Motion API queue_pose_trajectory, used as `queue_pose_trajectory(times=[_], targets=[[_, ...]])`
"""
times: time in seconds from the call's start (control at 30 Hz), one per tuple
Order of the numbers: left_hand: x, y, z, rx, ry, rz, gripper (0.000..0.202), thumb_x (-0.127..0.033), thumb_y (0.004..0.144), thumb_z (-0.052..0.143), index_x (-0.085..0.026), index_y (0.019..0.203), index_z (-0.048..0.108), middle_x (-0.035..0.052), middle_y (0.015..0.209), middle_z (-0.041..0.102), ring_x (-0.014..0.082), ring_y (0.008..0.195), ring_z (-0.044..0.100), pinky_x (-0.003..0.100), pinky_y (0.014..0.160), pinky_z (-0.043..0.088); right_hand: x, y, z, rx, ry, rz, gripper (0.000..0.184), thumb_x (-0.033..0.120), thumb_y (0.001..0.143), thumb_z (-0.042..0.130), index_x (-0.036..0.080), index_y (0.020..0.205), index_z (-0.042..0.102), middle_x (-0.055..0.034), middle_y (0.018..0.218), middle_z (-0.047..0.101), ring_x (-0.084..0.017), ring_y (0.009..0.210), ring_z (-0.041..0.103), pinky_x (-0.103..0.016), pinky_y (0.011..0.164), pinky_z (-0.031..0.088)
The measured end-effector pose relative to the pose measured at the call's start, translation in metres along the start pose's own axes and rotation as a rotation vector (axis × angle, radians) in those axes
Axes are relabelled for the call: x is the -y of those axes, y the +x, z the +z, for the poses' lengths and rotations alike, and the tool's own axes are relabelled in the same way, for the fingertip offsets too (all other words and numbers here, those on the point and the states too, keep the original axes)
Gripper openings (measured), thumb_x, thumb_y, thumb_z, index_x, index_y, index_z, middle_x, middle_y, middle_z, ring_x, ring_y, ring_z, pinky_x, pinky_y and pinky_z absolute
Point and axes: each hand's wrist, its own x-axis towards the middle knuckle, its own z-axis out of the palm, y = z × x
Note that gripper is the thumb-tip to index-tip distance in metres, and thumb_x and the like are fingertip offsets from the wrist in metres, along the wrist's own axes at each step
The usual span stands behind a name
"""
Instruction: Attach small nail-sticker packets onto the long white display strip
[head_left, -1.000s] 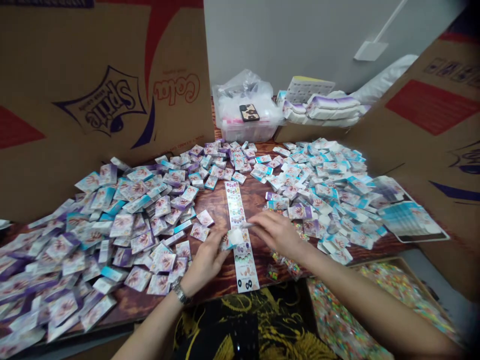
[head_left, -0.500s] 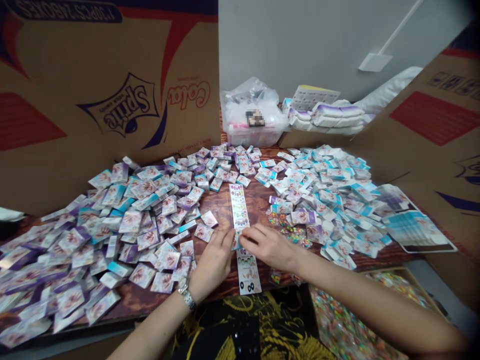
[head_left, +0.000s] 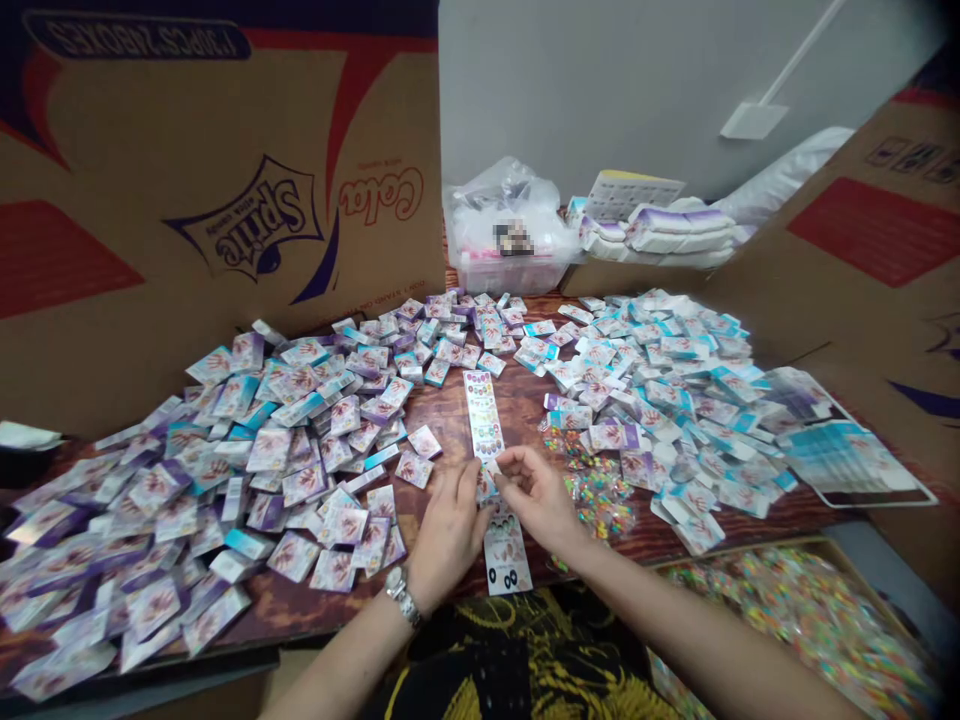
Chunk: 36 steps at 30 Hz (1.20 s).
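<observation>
Bench work, head view. Left hand [head_left: 454,520] and right hand [head_left: 538,500] meet over the middle of the table [head_left: 442,400], both on one small box [head_left: 486,485]. Left: fingers laid close together along its side, thumb at the near end, pinching it. Right: thumb and forefinger pinched at its upper right corner, other fingers curled. Box mostly covered by fingers; whether a flap is open or tucked, cannot tell.

Box sits above a printed strip [head_left: 484,415], which runs lengthwise away from the body; its middle is hidden under hands and box. Sachets [head_left: 600,495] of bright bits lie just beside the right forearm. Left heap [head_left: 300,470] of boxes spreads near the left hand; right heap [head_left: 667,400], some pieces with flaps out, lies beyond the sachets.

Risks, as judged: thin card could buckle or crease if both pinches squeeze unevenly. A flap, if loose, might catch on a fingertip and tear. Strip looks unsecured, so a dragging wrist could skew it. Right forearm passes close to the sachets; a sideways sweep could push some off the near edge. Left heap is loosely stacked, and a knock could send boxes sliding onto the strip
</observation>
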Motion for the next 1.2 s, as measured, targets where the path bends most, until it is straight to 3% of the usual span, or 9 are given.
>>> queue_pose_trajectory(times=[0.1,0.2,0.33,0.57,0.67,0.87,1.0,1.1,1.2], targets=[[0.001,0.002,0.002,-0.028,0.035,0.015,0.05,-0.011,0.084,0.044,-0.013,0.133,0.032,0.0165,0.129,0.047,0.028,0.125,0.04,0.047,0.101,0.039,-0.002,0.0,0.007,-0.015,0.146,0.092,0.015,0.025,0.076,0.059,0.02,0.088,0.051,-0.0001,0.08,0.058,-0.013,0.072,0.058,-0.026,0.067,0.049],[0.002,0.003,0.0,-0.058,0.052,0.026,0.047,-0.01,0.084,0.043,-0.012,0.13,0.035,0.0158,0.125,0.05,0.0269,0.12,0.045,0.045,0.099,0.041,0.003,-0.001,0.006,0.037,0.127,0.08,0.012,0.025,0.08,0.056,0.02,0.09,0.051,-0.0001,0.081,0.059,-0.014,0.072,0.059,-0.026,0.067,0.049],[0.003,0.004,-0.002,-0.094,0.059,0.038,0.044,-0.011,0.085,0.043,-0.012,0.129,0.037,0.0158,0.121,0.052,0.026,0.116,0.048,0.044,0.097,0.043,0.014,-0.005,-0.002,0.156,-0.138,-0.128,0.015,0.018,0.087,0.045,0.02,0.1,0.052,-0.0035,0.09,0.062,-0.016,0.082,0.059,-0.031,0.076,0.048],[0.001,0.005,-0.008,-0.11,-0.022,0.025,0.047,-0.011,0.085,0.043,-0.014,0.131,0.034,0.0149,0.118,0.052,0.0235,0.113,0.05,0.041,0.096,0.044,0.019,-0.007,-0.012,0.165,-0.522,-0.494,0.02,0.014,0.088,0.044,0.02,0.106,0.052,-0.0079,0.1,0.062,-0.025,0.103,0.049,-0.043,0.088,0.045],[0.0,0.007,-0.013,-0.083,-0.074,0.014,0.048,-0.011,0.085,0.044,-0.016,0.132,0.034,0.0138,0.119,0.051,0.0216,0.113,0.049,0.039,0.096,0.044,0.017,-0.004,-0.015,0.182,-0.556,-0.557,0.024,0.013,0.088,0.045,0.02,0.11,0.052,-0.0075,0.103,0.063,-0.026,0.113,0.043,-0.046,0.094,0.043],[-0.003,0.009,-0.018,-0.058,-0.17,-0.001,0.044,-0.012,0.085,0.044,-0.019,0.129,0.038,0.0116,0.12,0.049,0.0195,0.115,0.048,0.036,0.097,0.043,0.019,0.001,-0.019,0.222,-0.513,-0.571,0.026,0.012,0.089,0.042,0.021,0.11,0.053,-0.0068,0.107,0.062,-0.025,0.117,0.044,-0.046,0.096,0.042],[-0.007,0.008,-0.018,-0.046,-0.183,0.015,0.042,-0.01,0.084,0.045,-0.019,0.125,0.041,0.0114,0.119,0.051,0.0201,0.115,0.048,0.038,0.099,0.042,0.026,0.002,-0.02,0.232,-0.359,-0.411,0.018,0.016,0.092,0.041,0.021,0.105,0.053,-0.0052,0.098,0.061,-0.019,0.097,0.056,-0.034,0.083,0.049],[-0.009,0.008,-0.016,-0.051,-0.169,0.044,0.043,-0.009,0.083,0.045,-0.019,0.124,0.041,0.012,0.122,0.05,0.0212,0.118,0.046,0.041,0.1,0.04,0.028,0.001,-0.018,0.147,-0.306,-0.327,0.018,0.02,0.091,0.045,0.02,0.107,0.052,-0.0067,0.101,0.058,-0.019,0.096,0.056,-0.034,0.083,0.048],[-0.009,0.008,-0.015,-0.078,-0.133,0.058,0.043,-0.007,0.082,0.044,-0.018,0.124,0.041,0.013,0.123,0.049,0.0222,0.12,0.045,0.043,0.1,0.041,0.024,0.0,-0.013,0.051,-0.241,-0.232,0.031,0.025,0.087,0.052,0.019,0.118,0.047,-0.0089,0.107,0.057,-0.02,0.097,0.057,-0.035,0.083,0.048]])
